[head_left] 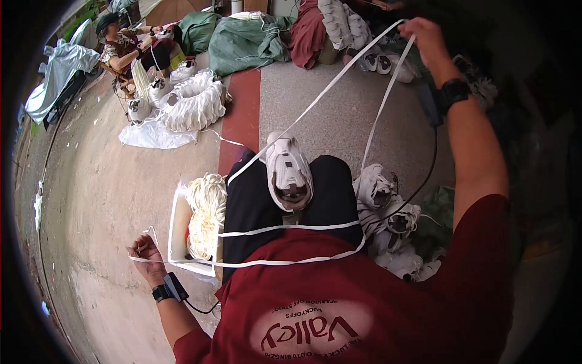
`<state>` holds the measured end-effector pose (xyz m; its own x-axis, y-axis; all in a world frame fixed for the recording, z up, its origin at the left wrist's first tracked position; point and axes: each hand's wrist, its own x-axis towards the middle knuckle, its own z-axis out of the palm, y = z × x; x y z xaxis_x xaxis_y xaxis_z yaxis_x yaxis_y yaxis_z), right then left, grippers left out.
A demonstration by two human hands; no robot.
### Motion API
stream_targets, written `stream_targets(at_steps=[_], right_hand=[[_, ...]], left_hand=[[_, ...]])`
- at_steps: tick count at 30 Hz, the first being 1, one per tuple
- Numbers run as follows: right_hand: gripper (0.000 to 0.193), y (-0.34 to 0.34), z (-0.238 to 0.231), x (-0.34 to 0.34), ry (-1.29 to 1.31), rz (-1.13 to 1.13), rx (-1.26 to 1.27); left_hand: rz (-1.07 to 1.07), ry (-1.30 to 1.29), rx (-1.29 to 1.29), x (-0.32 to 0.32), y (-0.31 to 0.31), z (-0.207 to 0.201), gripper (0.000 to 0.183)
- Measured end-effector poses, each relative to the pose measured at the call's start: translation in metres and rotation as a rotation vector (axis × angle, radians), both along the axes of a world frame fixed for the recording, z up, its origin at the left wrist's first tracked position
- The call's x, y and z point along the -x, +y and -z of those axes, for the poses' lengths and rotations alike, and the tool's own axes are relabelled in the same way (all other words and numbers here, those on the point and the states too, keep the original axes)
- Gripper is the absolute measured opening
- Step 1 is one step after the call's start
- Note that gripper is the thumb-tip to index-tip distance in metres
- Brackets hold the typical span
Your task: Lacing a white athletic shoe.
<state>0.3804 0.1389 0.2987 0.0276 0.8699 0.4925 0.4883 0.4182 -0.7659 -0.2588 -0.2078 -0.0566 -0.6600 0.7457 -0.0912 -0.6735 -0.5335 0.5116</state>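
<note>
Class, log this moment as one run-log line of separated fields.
left hand: grips white lace end | right hand: raised, pulling lace taut | white shoe: on lap | lace box: beside left knee

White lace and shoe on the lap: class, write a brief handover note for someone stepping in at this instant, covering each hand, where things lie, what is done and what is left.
Left hand: low at the left, pinching one end of the white lace.
Right hand: raised far forward, gripping the lace's stretched strands.
White shoe: resting on the lap, the lace running into it.
Lace tray: by the left knee, full.
Shoe pile: by the right knee.
Done: lace appears threaded at the shoe.
Left: the long slack is not yet drawn in.
</note>
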Motion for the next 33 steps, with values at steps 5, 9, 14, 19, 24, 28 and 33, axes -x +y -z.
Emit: stream_targets(at_steps=[5, 9, 14, 19, 24, 28, 33], right_hand=[[0.018, 0.060, -0.132, -0.058, 0.232, -0.177, -0.724], [0.011, 0.073, -0.078, -0.073, -0.057, 0.303, -0.310], [0.010, 0.037, 0.074, -0.083, -0.584, 0.113, 0.140], [0.012, -0.059, 0.189, -0.099, -0.763, -0.318, 0.744], [0.010, -0.107, 0.263, -0.130, -0.851, -0.089, 1.324], [0.019, -0.098, 0.312, -0.113, -1.294, -0.060, 1.216], [0.018, 0.057, 0.227, 0.044, -0.571, -0.106, 0.488]], left_hand=[[-0.025, -0.020, 0.104, -0.015, -0.001, 0.014, 0.036], [-0.025, -0.097, 0.176, -0.037, -0.005, 0.035, 0.036], [-0.021, -0.120, 0.322, -0.042, -0.007, 0.050, 0.036], [0.005, -0.133, 0.426, -0.039, -0.013, 0.065, 0.037], [0.060, -0.180, 0.494, -0.054, -0.001, 0.077, 0.038], [0.060, -0.206, 0.564, -0.075, 0.010, 0.072, 0.038], [0.076, -0.153, 0.606, -0.080, 0.005, 0.050, 0.035]])
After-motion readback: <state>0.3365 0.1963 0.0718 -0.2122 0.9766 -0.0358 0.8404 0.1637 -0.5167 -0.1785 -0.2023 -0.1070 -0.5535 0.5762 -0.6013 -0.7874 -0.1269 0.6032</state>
